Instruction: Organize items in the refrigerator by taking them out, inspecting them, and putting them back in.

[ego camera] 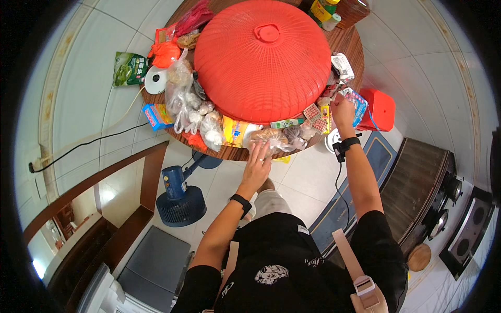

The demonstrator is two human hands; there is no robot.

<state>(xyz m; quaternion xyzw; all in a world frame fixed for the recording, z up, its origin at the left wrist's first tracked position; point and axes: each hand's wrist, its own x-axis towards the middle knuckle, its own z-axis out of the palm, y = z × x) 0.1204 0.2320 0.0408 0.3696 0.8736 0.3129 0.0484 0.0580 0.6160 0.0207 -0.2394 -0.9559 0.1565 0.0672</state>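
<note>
My left hand (258,160) rests with extended fingers on a clear plastic bag (270,137) of brown food at the table's near edge; its thumb is hidden. At the right side, my right hand (343,113) is curled against a blue and white printed package (359,107) that juts past the table edge. Its fingertips are partly hidden. Just left of that hand lie a yellow box (325,117) and blister packs of pills (313,113). A green and white tube (287,123) sits behind the bag, and a yellow packet (233,132) is to its left.
A big red mesh food cover (262,70) fills the middle of the round wooden table (352,43). Knotted plastic bags (182,98) crowd its left side. Jars (323,9) stand at the back right. A red stool (379,109) and a blue fan (181,203) flank the table.
</note>
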